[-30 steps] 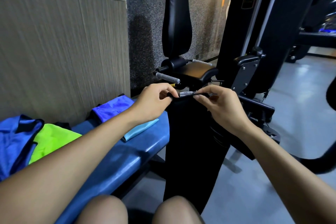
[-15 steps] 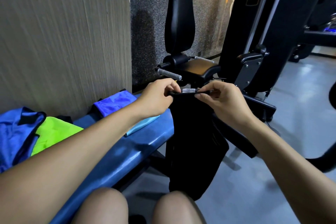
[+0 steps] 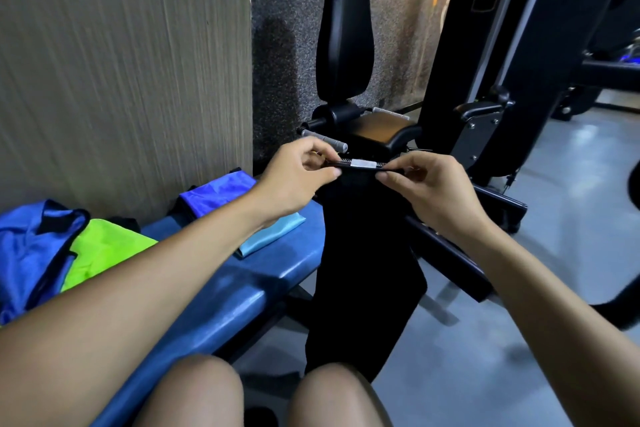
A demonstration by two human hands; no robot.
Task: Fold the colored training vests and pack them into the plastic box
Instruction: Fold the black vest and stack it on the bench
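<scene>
A black vest (image 3: 360, 263) hangs in the air in front of my knees, its top edge with a white label stretched level. My left hand (image 3: 298, 180) pinches that edge on the left and my right hand (image 3: 426, 184) pinches it on the right. On the blue bench (image 3: 221, 291) lie a folded blue vest (image 3: 218, 194) on a folded light-blue vest (image 3: 273, 236). Further left lie a loose neon-green vest (image 3: 104, 253) and a loose blue vest with black trim (image 3: 31, 250). No plastic box is in view.
A wood-grain wall (image 3: 121, 80) runs along the far side of the bench. A black gym machine with an upright pad (image 3: 346, 28) and a seat (image 3: 381, 128) stands just behind the vest. Grey floor (image 3: 571, 218) spreads to the right.
The black vest hangs shorter now, its lower end drawn up off the floor toward my knees. Both hands keep their pinch on the top edge, slightly further apart.
</scene>
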